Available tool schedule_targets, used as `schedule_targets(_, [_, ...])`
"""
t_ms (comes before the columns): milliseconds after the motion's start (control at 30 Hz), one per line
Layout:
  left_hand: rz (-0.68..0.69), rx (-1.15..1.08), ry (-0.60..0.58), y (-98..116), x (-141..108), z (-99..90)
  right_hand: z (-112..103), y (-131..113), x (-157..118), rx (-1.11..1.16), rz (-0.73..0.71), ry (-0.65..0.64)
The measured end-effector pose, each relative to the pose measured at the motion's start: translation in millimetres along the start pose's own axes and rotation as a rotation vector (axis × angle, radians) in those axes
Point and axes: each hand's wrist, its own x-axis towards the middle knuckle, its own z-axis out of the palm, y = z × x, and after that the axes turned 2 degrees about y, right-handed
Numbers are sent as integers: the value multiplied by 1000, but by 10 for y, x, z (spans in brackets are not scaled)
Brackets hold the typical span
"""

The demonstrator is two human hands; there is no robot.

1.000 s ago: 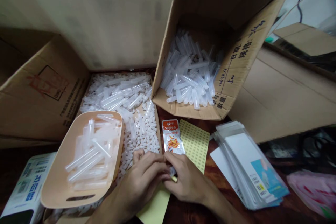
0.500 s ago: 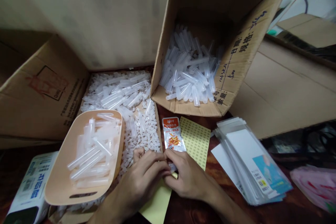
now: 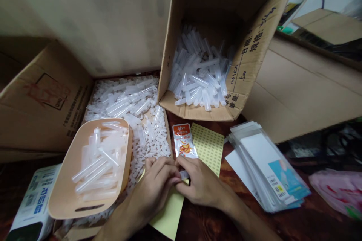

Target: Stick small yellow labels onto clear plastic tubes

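Observation:
My left hand [image 3: 160,180] and my right hand [image 3: 198,182] meet over a yellow sheet [image 3: 166,218], fingers closed together. Between them shows the end of a small translucent plastic tube [image 3: 184,175]; the rest of it is hidden by my fingers. Just beyond the fingertips lies a red and silver snack packet [image 3: 185,143]. It overlaps a yellow sticker sheet [image 3: 210,148] with rows of small dark marks. Left of my left hand, a shallow cardboard tray [image 3: 169,130] carries many small white plastic pieces [image 3: 152,143] and clear tubes [image 3: 130,101].
A beige plastic basket [image 3: 53,203] of tubes rests on the tray's near left part. An open carton [image 3: 198,115] at the back holds many tubes. Stacked clear sleeves with cards [image 3: 263,165] lie right, beside pink plastic packaging [image 3: 336,192]. Another carton [image 3: 48,98] stands left.
The view has shifted slightly, so the back carton and card stack appear further left. Both hands keep nearly the same pose around the tube, with only small finger movement.

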Motion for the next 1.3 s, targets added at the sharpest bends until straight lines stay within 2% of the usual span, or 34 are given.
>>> schedule_targets(167, [-10,-16,-20,-19,-38,28,8,2,5,-4,-12,5])
schedule_targets(367, [-168,-119,-126,-30,-86,-2,33,22,2,-58,15,0])
schedule_targets(467, [-202,-147,-168,5,-66,-58,33,15,7,-56,7,-2])
schedule_targets(767, [-138,-166,-132,-1,-36,-19,38,-16,-25,-44,2,7])
schedule_targets(1300, [-276,-244,-149,58,9,-64,27,1,-21,-71,-27,14])
